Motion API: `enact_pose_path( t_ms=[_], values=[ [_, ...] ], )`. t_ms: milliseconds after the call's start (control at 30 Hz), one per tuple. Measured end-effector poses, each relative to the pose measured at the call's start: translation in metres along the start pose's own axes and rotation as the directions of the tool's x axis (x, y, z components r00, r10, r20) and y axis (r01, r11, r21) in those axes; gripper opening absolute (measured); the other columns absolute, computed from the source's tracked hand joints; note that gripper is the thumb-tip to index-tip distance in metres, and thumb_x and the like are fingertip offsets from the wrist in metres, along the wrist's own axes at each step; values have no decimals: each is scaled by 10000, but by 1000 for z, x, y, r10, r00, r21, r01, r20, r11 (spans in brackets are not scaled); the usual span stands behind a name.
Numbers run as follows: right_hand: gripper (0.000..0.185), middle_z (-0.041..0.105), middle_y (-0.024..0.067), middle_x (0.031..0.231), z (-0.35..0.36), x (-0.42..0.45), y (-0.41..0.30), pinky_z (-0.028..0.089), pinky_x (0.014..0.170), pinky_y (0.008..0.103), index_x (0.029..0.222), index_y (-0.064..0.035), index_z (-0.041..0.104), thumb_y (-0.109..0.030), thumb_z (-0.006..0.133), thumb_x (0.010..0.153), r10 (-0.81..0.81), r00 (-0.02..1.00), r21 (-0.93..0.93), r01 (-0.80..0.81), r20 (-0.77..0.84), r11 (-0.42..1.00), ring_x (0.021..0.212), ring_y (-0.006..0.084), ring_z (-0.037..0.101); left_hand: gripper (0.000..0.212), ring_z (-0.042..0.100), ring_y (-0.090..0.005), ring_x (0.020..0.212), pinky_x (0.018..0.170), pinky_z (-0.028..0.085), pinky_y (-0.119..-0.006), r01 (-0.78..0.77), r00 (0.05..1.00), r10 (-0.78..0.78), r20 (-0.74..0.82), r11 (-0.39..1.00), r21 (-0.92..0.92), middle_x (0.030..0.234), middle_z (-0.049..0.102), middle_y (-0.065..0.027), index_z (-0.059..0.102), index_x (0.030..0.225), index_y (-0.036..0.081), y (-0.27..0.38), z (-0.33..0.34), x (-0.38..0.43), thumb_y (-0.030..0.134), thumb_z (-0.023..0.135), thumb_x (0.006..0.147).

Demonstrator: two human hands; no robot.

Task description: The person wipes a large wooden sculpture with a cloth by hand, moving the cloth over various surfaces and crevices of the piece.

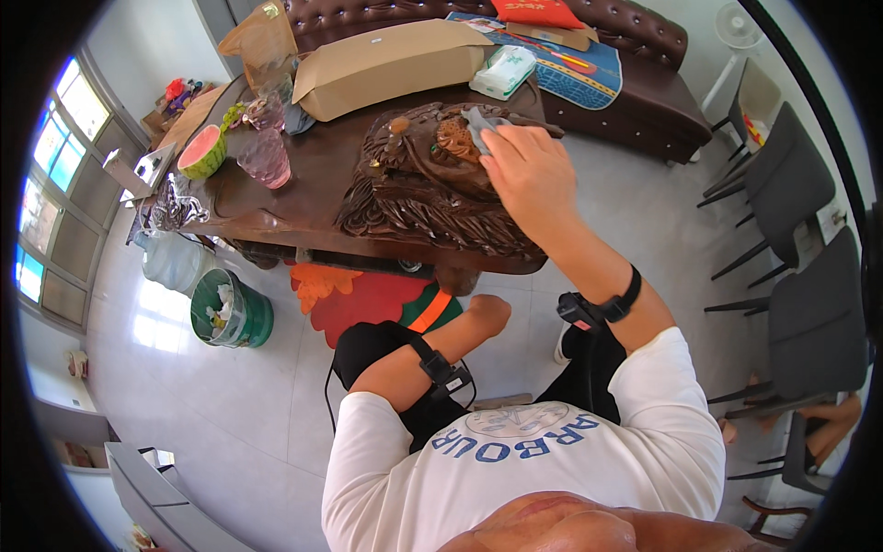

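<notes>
My right hand (531,176) holds a grey cloth (481,127) against the upper right of a dark carved wooden figure (421,186). The figure rises from the right end of a brown wooden table (310,196), with a rough lighter-brown knob (457,138) beside the cloth. Bent at the wrist, my left hand (491,314) hangs low by my knee, in front of the table's edge; its fingers are hidden from this angle. Each of my forearms bears a black strap with a small device.
On the table are a cut watermelon (203,152), a pink-tinted plastic cup (265,160), a cardboard box (386,65) and a tissue pack (505,71). A green bin (259,314) and a clear water jug (176,261) stand left. Dark chairs (817,310) line the right, where another person's limbs show.
</notes>
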State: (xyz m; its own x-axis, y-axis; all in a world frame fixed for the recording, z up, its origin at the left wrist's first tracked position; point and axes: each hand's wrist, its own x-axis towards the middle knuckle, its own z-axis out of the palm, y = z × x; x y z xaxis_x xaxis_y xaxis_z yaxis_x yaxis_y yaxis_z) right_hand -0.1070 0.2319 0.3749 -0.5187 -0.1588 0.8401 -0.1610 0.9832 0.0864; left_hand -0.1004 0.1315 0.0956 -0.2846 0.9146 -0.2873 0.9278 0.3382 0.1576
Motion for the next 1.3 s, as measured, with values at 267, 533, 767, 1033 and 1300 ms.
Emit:
enact_pose_path(
  t_ms=[267,533,767,1033,1300],
  values=[
    [240,618,88,883,-41,-73,49,490,666,381,1063,-10,630,-101,674,845,408,912,219,-404,29,888,765,304,599,302,679,-307,857,700,538,-389,-239,955,214,-205,965,-108,949,686,-121,634,1030,54,10,-34,-21,298,657,853],
    [285,646,184,1061,-76,-107,2,529,746,382,1086,28,631,-65,668,819,169,977,577,-63,-132,815,899,337,643,368,599,-247,1104,918,487,-368,-460,832,-47,-552,497,-736,1194,595,-132,481,1306,17,56,-123,-83,178,481,975],
    [641,489,227,1346,-60,-101,-30,240,1084,567,1306,47,487,-473,495,931,51,997,657,-74,54,751,1275,398,447,530,524,-235,1218,983,466,-388,-369,895,-425,-133,-541,-756,1370,473,-112,352,1408,43,74,-174,-117,420,292,1041],
    [562,489,223,1359,-37,-122,5,206,1117,587,1308,11,479,-424,485,952,58,984,748,88,-167,658,1291,375,460,469,649,-271,918,616,531,-354,-530,761,-565,-320,-256,-809,1257,577,-190,417,1355,127,20,-229,-147,435,361,1006],
    [332,607,171,1200,3,-137,97,440,992,419,1222,23,554,-89,506,914,431,871,661,-182,-234,728,1087,349,585,432,609,-280,1063,862,552,-442,-565,575,-542,-613,279,-777,1269,553,-185,432,1353,15,1,-403,-101,301,368,1035]
  ],
)
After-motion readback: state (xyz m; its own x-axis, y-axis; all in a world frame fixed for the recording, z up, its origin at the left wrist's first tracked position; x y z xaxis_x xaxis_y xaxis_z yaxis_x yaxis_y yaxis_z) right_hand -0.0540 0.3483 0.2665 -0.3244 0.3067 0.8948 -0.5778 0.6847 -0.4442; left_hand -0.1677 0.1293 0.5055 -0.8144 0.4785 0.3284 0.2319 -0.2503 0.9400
